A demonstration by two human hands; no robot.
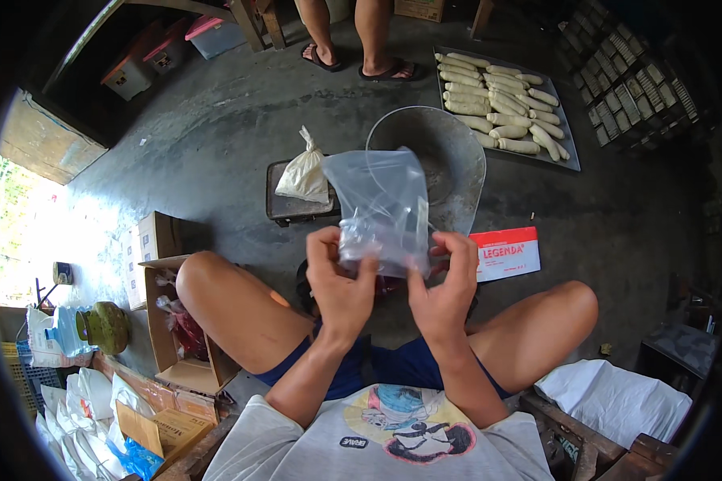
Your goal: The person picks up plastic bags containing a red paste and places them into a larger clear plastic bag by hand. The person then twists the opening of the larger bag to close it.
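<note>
Both hands hold a clear bag (381,204) up, near the person's knees. The left hand (338,276) and the right hand (445,280) pinch its lower edge. Far behind it stands a metal bowl (457,152). To open it well, the thumbs should probably rub the two layers apart gently.
</note>
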